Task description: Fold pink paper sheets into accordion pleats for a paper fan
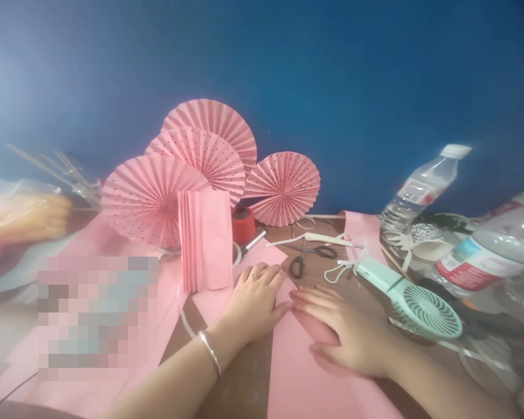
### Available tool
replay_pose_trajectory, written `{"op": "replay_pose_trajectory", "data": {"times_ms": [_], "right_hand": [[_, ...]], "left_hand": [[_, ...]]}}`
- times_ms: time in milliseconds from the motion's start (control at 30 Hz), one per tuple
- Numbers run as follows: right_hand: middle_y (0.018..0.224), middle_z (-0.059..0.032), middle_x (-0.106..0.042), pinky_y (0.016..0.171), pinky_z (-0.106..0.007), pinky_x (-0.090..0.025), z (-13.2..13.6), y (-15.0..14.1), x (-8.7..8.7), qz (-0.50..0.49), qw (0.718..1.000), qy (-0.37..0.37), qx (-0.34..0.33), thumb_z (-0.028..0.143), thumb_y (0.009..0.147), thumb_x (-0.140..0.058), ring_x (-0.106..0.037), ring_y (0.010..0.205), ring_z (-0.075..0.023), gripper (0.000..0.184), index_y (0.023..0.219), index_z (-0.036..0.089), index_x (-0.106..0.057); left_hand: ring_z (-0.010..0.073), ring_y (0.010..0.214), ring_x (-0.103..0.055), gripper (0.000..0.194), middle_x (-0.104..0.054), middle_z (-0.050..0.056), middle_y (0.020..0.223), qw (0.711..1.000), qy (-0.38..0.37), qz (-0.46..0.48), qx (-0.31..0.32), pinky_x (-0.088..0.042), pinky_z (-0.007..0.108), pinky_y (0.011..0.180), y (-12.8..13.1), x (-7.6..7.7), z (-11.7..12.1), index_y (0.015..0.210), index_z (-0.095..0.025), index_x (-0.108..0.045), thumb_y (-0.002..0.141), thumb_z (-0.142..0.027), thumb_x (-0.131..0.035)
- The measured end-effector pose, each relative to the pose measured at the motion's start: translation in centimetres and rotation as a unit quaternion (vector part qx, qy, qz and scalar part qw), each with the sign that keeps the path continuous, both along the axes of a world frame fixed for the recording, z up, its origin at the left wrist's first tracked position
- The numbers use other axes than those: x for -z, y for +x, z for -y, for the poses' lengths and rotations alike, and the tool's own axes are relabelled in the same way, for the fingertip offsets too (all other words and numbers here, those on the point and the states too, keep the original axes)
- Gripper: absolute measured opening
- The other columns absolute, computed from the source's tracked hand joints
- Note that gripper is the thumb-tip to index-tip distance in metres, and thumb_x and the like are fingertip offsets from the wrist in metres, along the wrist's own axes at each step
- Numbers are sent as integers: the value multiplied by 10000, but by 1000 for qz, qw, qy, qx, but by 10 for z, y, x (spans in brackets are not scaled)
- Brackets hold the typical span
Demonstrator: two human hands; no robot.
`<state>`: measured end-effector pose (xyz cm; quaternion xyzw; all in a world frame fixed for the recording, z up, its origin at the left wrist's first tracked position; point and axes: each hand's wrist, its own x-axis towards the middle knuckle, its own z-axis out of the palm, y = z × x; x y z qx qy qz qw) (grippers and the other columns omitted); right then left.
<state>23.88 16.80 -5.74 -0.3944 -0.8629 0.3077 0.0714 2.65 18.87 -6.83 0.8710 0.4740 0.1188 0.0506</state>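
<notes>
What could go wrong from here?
The pleated paper stands upright just beyond the left hand; a forward nudge might topple it. The sheet beneath the right hand could skew or crease under uneven pressure. The scissors lie close beyond both hands, so a careless reach might catch them.

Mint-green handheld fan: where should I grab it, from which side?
Probably best by its slim handle, the right hand coming from the left: the handle is narrower than the round grille and points left and away from you, while a large bottle crowds the grille. Mind the cord near the handle's end.
</notes>
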Motion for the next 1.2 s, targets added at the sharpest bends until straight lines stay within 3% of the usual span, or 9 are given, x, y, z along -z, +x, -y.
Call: {"op": "replay_pose_trajectory", "data": {"times_ms": [200,367,833,1200], "right_hand": [[1413,19,-273,1077,-433,-111,-8,9,7,-10,999,2,-45,400,766,-552,-201,1303,-228,581,1307,312,-358],[1417,36,-260,1079,-429,-113,-6,10,7,-5,999,18,-38,369,767,-553,-196,1305,-222,588,1313,319,-340],[1407,36,-287,1068,-432,-158,-6,11,9,9,997,55,-49,382,759,-563,-226,1294,-223,552,1282,312,-400],[1407,42,-285,1071,-429,-151,-6,11,9,6,998,49,-44,347,757,-560,-228,1293,-229,551,1283,306,-401]], "left_hand": [[267,1167,-332,523,-426,33,1290,1000,5,-6,6,-271,419,967,1,2,-2,1279,-229,-332,793,-335,-493],[268,1208,-293,566,-371,38,1344,1000,0,-14,13,-240,418,989,2,4,-1,1307,-216,-303,800,-402,-471],[269,1217,-290,589,-273,21,1410,999,-8,-27,28,-246,411,981,2,5,0,1343,-224,-234,817,-377,-450],[275,1221,-267,571,-319,26,1384,999,-2,-36,22,-219,419,992,2,10,-1,1324,-207,-287,814,-418,-435]]}}
